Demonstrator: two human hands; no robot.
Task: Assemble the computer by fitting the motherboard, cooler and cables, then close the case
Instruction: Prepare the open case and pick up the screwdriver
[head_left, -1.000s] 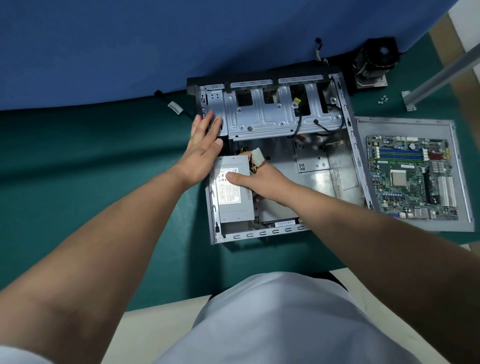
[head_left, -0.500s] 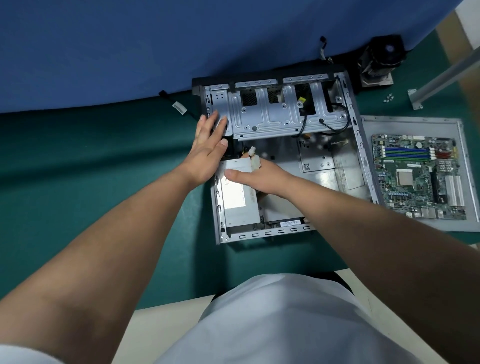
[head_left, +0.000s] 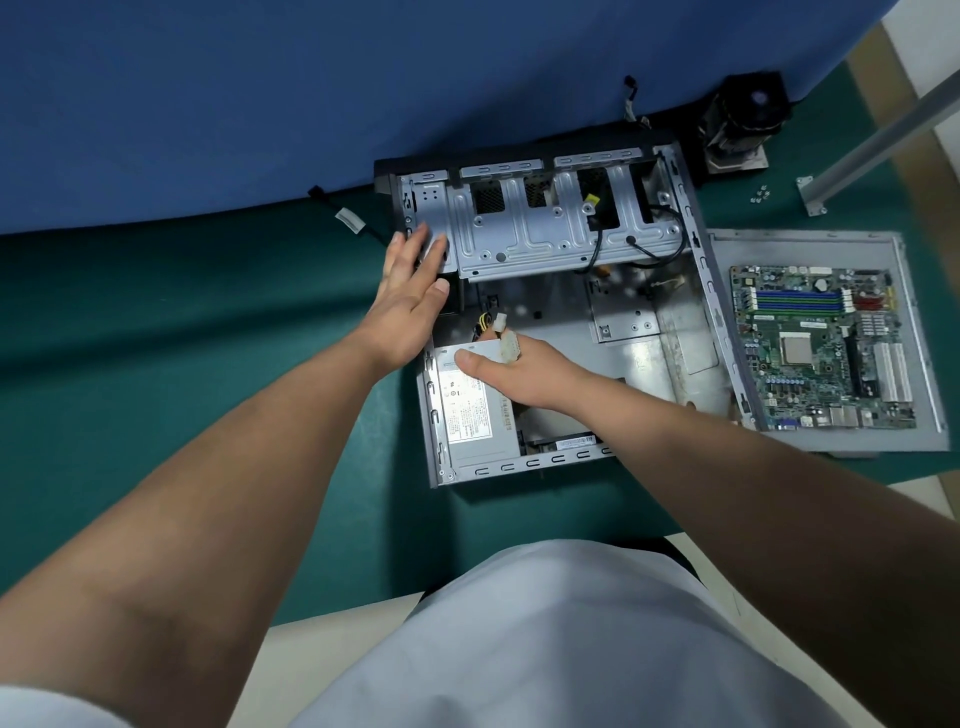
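Left hand fingers straight, lying flat together on the near-left corner of the drive cage, holding nothing. Right hand: thumb out straight across the top of the power supply; a white connector pokes up between the fingers, so it looks pinched, though the other fingers are hidden behind the hand.

Landmark = case, lying open on the green mat.
- Power supply: inside the case, near-left corner.
- Motherboard: outside the case, just beside its right wall, lying on a grey side panel. Not yet fitted.
- Cooler: beyond the case's far-right corner, against the blue partition.
- Screws: right of that far corner, near the cooler.
- Loose cable: off the case's far-left corner.

Handling, my read:
- Motherboard: light, stiff but fragile. Lift by bare edges, both hands, keep level. Keep off the socket, RAM slots and heatsinks. Don't flex it.
- Cooler: dense for its size, fins bend. Hold by the fan housing sides, not the base.
- Cable bundle: floppy with stiff plugs. Hold at the plug body, not the wires, and keep it clear of the board bay first.
- Case edges: thin sheet metal, probably sharp.
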